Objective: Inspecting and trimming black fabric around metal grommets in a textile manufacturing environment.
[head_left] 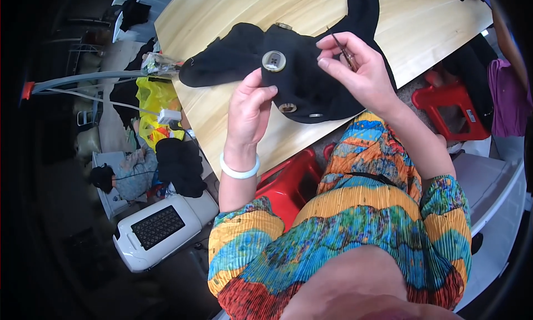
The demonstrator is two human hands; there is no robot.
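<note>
A black garment [311, 70] lies on the wooden table, with several large buttons on it. One big dark button with a pale rim [273, 61] faces up beside my left hand [250, 106]. The thumb and forefinger of that hand are closed at the cloth's edge, just below this button. Another brown button [287, 108] sits on the near edge. Over the garment's right part, my right hand [361, 70] holds slim dark scissors [345, 54], their points aimed up and left. Its thumb and forefinger are close together; whether thread is between them is too small to see.
The light wooden table [222, 117] has its near edge in front of me. Red plastic stools stand at the left [291, 181] and right [452, 106]. Left of the table are a grey hose [89, 81], a yellow plastic bag [150, 100], a white machine [166, 231] and a person [133, 173].
</note>
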